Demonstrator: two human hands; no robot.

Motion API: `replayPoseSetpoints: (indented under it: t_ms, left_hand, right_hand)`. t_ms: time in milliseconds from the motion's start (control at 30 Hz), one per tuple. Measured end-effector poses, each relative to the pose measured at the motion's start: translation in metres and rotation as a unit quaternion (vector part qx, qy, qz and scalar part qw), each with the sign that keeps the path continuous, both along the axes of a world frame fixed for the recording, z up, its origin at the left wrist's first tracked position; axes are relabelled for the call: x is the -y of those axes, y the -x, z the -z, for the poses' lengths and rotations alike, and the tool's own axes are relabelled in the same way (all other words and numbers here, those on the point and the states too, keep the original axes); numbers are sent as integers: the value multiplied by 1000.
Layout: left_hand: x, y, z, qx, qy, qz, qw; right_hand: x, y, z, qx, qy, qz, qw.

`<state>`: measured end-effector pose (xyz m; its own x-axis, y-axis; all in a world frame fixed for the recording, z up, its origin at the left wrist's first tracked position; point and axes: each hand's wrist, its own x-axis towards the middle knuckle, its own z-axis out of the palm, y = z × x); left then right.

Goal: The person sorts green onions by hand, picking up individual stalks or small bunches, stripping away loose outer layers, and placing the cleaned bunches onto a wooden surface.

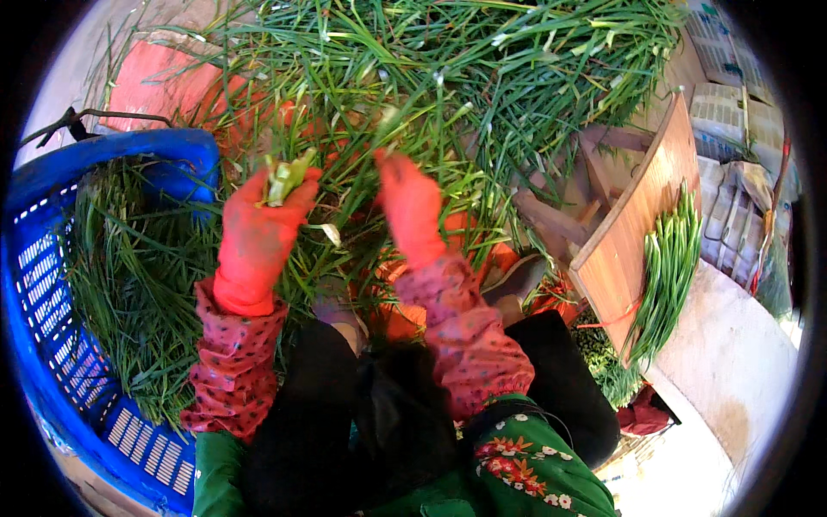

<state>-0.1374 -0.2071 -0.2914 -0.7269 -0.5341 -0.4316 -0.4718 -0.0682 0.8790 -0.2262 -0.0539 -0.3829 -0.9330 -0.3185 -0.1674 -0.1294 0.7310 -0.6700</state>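
A small bunch of green chives (289, 178) sticks up from my left hand (257, 237), its pale cut ends showing above the orange-gloved fingers wrapped round it. To the right, my right hand (412, 207), also in an orange glove, is slightly blurred above the loose chives. Its fingers are drawn together at the tip; whether a stalk is in them I cannot make out. Beneath and beyond both hands lies a big heap of loose chives (517, 77), with long leaves pointing every way.
At my left stands a blue plastic basket (52, 302) full of chives. A tilted wooden stool (642, 233) is at the right, with a neat bunch of chives (668, 276) against its board. A reddish sheet (159, 82) lies at the far left. My shoe (517, 280) rests by the heap.
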Motion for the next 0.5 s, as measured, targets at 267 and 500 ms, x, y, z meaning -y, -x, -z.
replayPoseSetpoints:
  t_ms: [267,500]
  left_hand:
    - [-6,-8,4,14,8,-18,1000]
    - [93,-44,-94,-87,28,-135,987]
  right_hand:
    - [13,-58,-67,52,90,-106,989]
    - [-151,-108,35,322,116,338,877]
